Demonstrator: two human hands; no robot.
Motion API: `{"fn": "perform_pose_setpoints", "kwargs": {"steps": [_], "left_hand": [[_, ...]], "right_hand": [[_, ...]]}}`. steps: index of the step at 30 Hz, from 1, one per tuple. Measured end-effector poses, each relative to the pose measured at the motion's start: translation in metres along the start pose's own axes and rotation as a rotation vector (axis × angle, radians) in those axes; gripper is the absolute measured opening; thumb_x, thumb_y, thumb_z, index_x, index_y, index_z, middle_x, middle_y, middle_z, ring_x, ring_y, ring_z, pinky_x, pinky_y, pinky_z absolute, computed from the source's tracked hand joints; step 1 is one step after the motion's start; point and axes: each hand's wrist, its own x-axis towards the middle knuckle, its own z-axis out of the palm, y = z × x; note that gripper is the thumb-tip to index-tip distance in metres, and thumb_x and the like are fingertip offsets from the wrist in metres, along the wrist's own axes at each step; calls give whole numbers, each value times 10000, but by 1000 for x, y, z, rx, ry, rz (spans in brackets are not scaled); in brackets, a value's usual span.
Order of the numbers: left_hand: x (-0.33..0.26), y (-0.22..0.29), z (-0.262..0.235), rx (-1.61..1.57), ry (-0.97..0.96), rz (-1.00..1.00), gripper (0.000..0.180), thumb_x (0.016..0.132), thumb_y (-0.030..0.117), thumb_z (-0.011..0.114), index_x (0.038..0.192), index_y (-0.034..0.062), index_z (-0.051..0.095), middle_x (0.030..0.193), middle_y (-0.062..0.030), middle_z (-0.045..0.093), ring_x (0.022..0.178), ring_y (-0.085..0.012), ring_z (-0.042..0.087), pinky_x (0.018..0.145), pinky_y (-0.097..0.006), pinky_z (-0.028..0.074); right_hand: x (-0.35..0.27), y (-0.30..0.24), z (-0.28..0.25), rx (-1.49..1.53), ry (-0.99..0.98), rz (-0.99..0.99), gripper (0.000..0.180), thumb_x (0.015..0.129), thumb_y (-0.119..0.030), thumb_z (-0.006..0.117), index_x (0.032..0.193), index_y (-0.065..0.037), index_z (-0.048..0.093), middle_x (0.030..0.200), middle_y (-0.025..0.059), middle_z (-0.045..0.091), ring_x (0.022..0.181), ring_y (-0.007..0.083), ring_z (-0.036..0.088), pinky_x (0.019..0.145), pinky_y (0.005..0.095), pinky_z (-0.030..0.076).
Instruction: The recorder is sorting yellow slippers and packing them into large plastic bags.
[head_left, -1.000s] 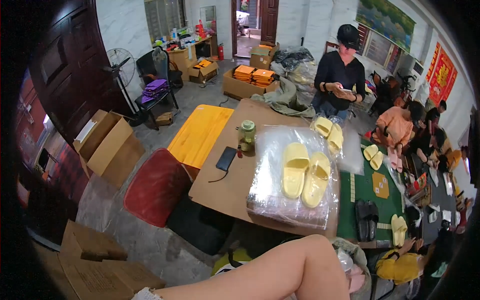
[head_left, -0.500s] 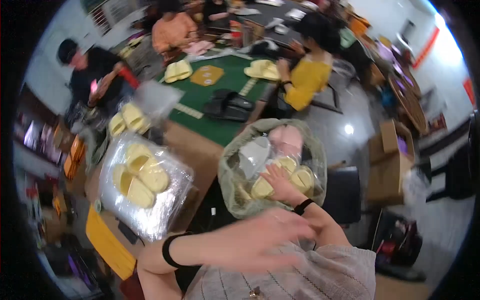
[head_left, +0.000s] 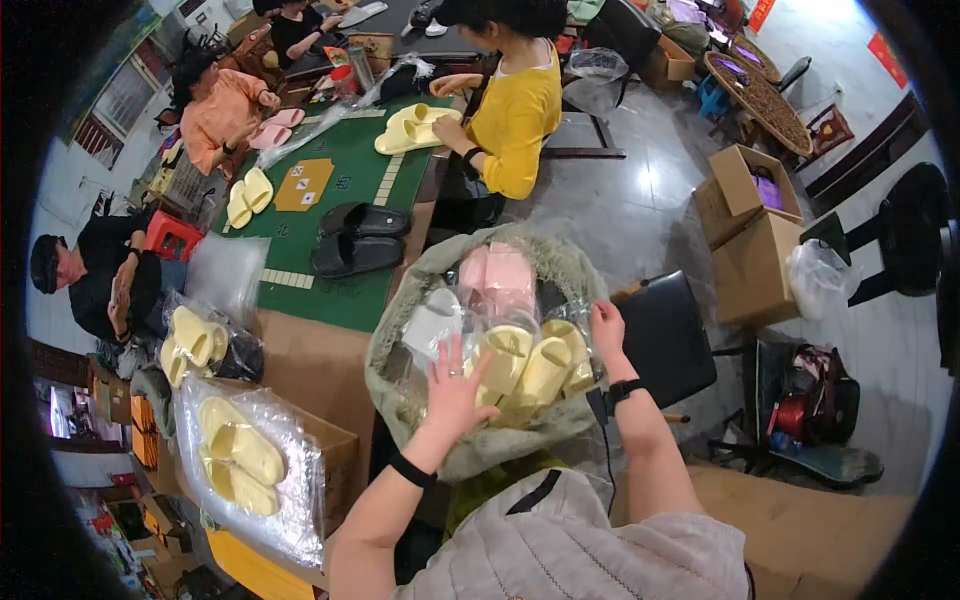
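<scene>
A pale green woven sack [head_left: 393,300] stands wide in front of me. In it lie wrapped slippers: a pink pair [head_left: 497,278], a white one [head_left: 432,322] and several yellow slippers [head_left: 540,375] in clear plastic. My left hand [head_left: 455,388], fingers spread, lies over the left side of the yellow slippers. At the sack's right rim is my right hand [head_left: 606,328], its fingers curled closed; what they pinch, rim or plastic, is hidden. To the left, a yellow slipper pair [head_left: 240,455] rests on a stack of clear plastic bags [head_left: 305,490].
A green table mat [head_left: 300,245] bears black slippers [head_left: 360,240] and more yellow pairs. Co-workers sit around: one in yellow [head_left: 520,120], one in orange [head_left: 220,115], one in black [head_left: 120,280]. A black chair [head_left: 665,340] is right of the sack; cardboard boxes [head_left: 755,265] stand beyond.
My left hand has moved from in front of my body into the sack. My right hand has left the yellow slippers for the sack's right rim. The view has turned.
</scene>
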Motion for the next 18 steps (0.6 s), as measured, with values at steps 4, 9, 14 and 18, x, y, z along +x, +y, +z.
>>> {"fn": "perform_pose_setpoints", "kwargs": {"steps": [4, 9, 14, 18], "left_hand": [[43, 33, 32, 19, -109, 92, 1038, 610, 555, 838, 1511, 386, 350, 1621, -252, 50, 1484, -472, 64, 1132, -691, 118], [65, 33, 84, 10, -193, 104, 977, 633, 576, 818, 1489, 446, 365, 1626, -223, 89, 1487, -465, 89, 1100, -734, 122], [77, 27, 103, 13, -228, 57, 885, 700, 483, 804, 1475, 460, 378, 1635, -181, 102, 1499, -428, 74, 1084, -752, 128], [72, 19, 137, 197, -166, 11, 867, 720, 485, 787, 1480, 459, 369, 1637, -172, 100, 1504, -413, 56, 1075, -762, 124]], "right_hand": [[62, 45, 31, -328, -193, 203, 527, 855, -349, 690, 1284, -52, 616, 1226, 157, 659, 1072, 309, 650, 898, 391, 504], [105, 68, 23, 61, -378, 567, 545, 803, -379, 700, 1244, -64, 642, 1038, 73, 674, 902, 222, 623, 779, 392, 485], [171, 45, -73, 920, -210, 697, 289, 869, -253, 613, 1059, -42, 665, 1072, 109, 677, 959, 273, 635, 809, 444, 509], [204, -37, -79, 1016, -344, 573, 307, 893, -240, 596, 1108, -26, 641, 1135, 94, 673, 1042, 258, 639, 858, 426, 524]]}}
